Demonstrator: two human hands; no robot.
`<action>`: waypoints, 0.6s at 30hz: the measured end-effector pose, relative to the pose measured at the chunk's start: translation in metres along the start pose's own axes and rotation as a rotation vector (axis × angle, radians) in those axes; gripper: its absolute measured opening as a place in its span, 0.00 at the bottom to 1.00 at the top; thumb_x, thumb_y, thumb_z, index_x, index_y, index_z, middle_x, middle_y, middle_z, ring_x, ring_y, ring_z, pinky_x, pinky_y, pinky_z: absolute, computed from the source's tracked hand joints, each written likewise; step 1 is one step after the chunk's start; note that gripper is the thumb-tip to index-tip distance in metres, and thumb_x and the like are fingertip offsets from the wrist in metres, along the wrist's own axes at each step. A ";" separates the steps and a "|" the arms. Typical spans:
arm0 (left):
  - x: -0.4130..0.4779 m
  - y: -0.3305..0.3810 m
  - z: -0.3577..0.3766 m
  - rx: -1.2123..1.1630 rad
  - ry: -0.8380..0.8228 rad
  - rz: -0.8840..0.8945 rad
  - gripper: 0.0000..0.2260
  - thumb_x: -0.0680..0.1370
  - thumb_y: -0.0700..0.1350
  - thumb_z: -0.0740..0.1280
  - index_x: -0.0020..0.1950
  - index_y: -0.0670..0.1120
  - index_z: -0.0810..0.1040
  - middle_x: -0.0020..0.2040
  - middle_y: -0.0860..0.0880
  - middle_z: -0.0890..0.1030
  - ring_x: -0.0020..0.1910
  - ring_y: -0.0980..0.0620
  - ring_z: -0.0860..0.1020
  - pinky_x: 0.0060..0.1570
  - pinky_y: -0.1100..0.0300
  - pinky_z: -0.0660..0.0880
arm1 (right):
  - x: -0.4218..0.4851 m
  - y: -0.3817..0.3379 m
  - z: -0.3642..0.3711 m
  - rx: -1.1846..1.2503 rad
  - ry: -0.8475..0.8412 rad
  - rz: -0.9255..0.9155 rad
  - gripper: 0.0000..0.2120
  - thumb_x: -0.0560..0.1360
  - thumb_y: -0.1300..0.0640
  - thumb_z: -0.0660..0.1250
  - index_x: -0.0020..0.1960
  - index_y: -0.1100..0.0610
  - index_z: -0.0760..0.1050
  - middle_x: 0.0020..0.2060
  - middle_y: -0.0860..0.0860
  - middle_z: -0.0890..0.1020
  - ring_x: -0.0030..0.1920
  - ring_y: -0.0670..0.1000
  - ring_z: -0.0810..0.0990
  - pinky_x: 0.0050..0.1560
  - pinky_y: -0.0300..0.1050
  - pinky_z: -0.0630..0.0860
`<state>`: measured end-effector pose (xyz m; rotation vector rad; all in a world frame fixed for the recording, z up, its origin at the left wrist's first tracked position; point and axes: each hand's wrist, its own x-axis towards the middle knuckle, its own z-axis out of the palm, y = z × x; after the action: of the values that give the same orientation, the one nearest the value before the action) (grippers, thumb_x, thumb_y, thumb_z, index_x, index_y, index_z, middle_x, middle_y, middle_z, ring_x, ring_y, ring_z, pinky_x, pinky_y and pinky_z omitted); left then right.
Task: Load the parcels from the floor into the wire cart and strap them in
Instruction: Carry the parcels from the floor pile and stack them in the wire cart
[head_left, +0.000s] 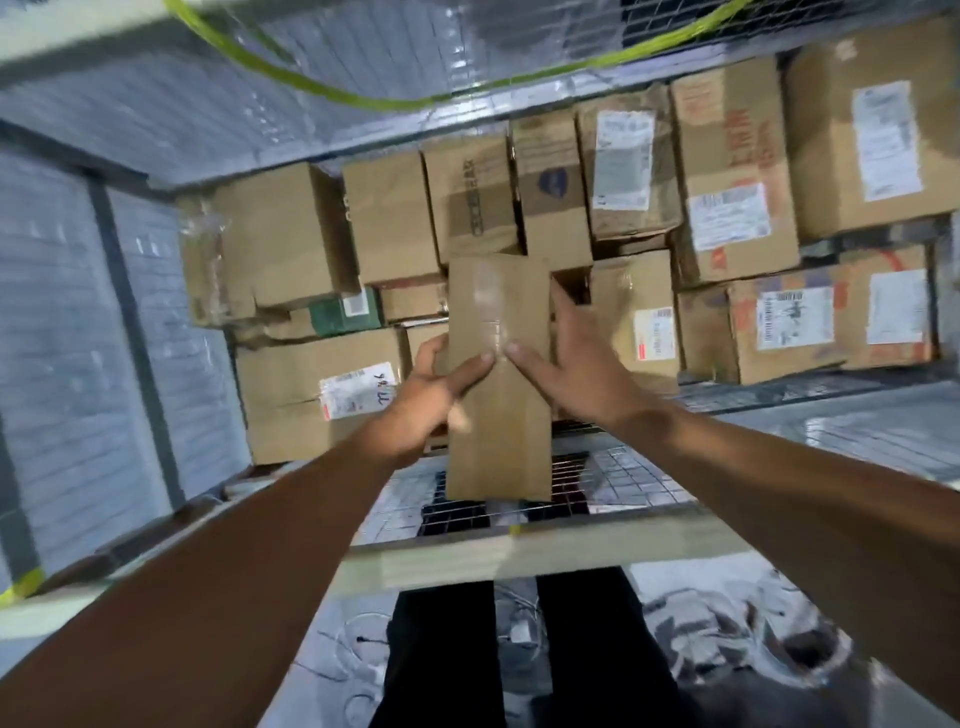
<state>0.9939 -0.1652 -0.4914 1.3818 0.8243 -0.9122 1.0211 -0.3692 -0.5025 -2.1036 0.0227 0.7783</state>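
I hold a long narrow cardboard parcel (498, 374) over the wire cart, its taped top facing me. My left hand (436, 395) grips its left edge, thumb on top and fingers curled round the side. On the right edge lies my right hand (566, 358), fingers straight, thumb across the top. Below and beyond the parcel, several brown boxes (727, 197) fill the cart, many with white labels. The cart's wire mesh floor (623, 467) shows bare just under the parcel. A yellow-green strap (332, 93) hangs slack across the cart's far side.
The cart's near rail (545, 551) crosses in front of my legs. Wrapped grey mesh walls (78, 338) close the left and far sides. Crumpled plastic and cables (727, 634) lie on the floor by my feet.
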 end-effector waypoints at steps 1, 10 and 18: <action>0.012 -0.008 -0.002 0.007 0.006 0.004 0.48 0.59 0.70 0.81 0.74 0.59 0.67 0.61 0.49 0.85 0.56 0.47 0.86 0.60 0.39 0.81 | 0.006 0.012 0.006 -0.214 0.047 -0.008 0.44 0.78 0.31 0.60 0.84 0.52 0.50 0.79 0.57 0.66 0.80 0.59 0.61 0.79 0.66 0.57; 0.082 -0.060 -0.010 -0.184 0.035 0.127 0.34 0.69 0.62 0.77 0.72 0.54 0.72 0.61 0.48 0.85 0.60 0.46 0.84 0.60 0.42 0.81 | 0.059 0.048 0.042 -0.519 0.198 -0.220 0.44 0.78 0.31 0.53 0.81 0.64 0.59 0.80 0.60 0.63 0.83 0.61 0.54 0.80 0.69 0.47; 0.079 -0.036 -0.058 -0.208 -0.198 -0.023 0.20 0.74 0.58 0.71 0.61 0.49 0.85 0.54 0.44 0.87 0.47 0.47 0.87 0.42 0.53 0.84 | 0.075 0.074 0.016 -0.497 0.257 -0.285 0.29 0.84 0.43 0.55 0.77 0.61 0.69 0.76 0.62 0.70 0.79 0.64 0.61 0.77 0.70 0.57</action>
<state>0.9984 -0.1100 -0.5798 1.0855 0.7619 -0.9371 1.0524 -0.3840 -0.6032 -2.5890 -0.3575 0.3591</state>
